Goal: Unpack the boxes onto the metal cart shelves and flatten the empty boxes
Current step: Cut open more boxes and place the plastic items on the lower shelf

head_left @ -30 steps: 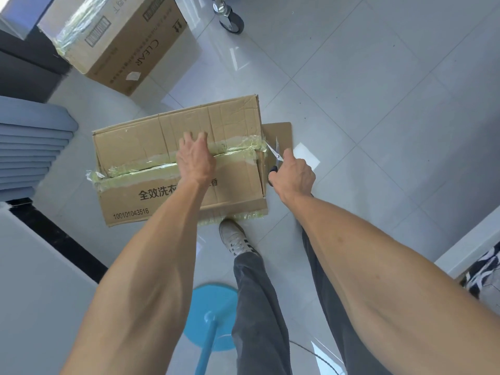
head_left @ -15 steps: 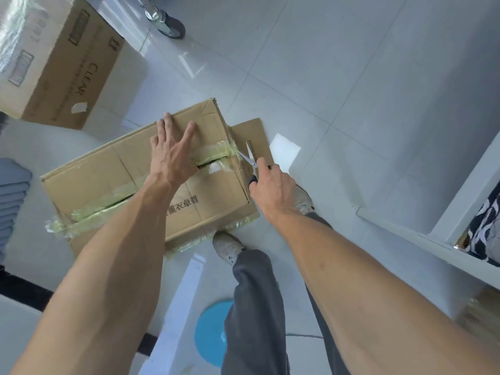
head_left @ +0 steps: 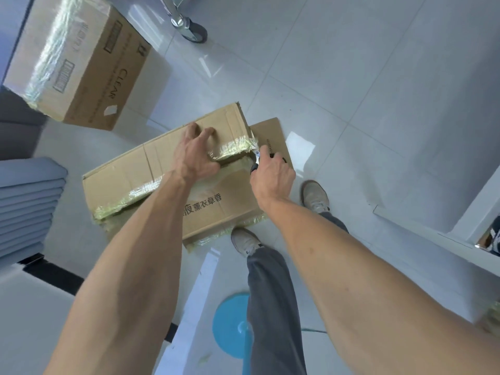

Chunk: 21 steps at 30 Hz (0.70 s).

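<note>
Left hand (head_left: pixel 193 155) pressing down on the top of the brown cardboard box sealed with yellowish tape (head_left: pixel 135 180), fingers spread and bent at the tips, palm over the taped seam. Right hand (head_left: pixel 273 177) gripping small black-handled scissors (head_left: pixel 255 159), blades meeting the tape at the box's right end. Box lying on the glossy pale tiled floor (head_left: pixel 351 104), by the person's feet. A second taped brown carton (head_left: pixel 78 63) sitting well apart, upper left.
</note>
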Available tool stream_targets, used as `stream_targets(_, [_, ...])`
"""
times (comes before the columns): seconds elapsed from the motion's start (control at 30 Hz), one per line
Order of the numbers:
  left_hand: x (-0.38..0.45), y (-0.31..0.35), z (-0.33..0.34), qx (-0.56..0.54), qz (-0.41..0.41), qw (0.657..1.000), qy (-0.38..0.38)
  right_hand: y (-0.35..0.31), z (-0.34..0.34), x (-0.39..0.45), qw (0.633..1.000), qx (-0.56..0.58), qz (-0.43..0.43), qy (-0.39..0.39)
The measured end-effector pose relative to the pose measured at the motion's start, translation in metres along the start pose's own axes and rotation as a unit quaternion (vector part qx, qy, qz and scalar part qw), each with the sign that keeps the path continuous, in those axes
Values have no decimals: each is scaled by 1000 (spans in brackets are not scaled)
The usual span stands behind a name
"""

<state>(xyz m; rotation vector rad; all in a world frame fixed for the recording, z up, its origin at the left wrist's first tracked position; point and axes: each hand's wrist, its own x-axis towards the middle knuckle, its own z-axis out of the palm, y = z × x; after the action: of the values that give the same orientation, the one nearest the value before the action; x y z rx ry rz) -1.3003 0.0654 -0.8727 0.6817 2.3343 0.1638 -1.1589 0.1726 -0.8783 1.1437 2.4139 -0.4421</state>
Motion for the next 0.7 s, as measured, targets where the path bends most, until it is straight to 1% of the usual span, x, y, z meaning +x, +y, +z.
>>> stream_targets(0.1, [-4,-4,7,-19,-6,1000,19,4,-7,12,999,-30,8,-5])
stream_targets(0.2, [-2,-8,8,-35,5,999,41,14,-9,13,999,-46,3,2])
stream_targets(0.23, [-2,-9,9,-38,8,998,48,17,-8,10,999,-34,8,9])
stream_targets(0.3, [-3,-11,12,-24,0,997,67,23,-5,4,998,17,53,33])
stream_targets(0.37, [-9,-14,20,4,-45,995,94,26,-5,0,989,80,110,57])
stream_targets(0.43, [-20,-16,31,5,-107,987,118,27,-6,0,981,123,130,75])
stream_targets(0.5, [-34,-18,41,-9,-140,981,131,23,-8,1,982,131,107,88])
stream_targets(0.6, [-57,-34,53,3,-183,977,113,0,-6,-3,979,174,52,97])
stream_targets(0.7, [-77,-60,59,-11,-260,959,107,-32,5,-16,971,228,-4,76])
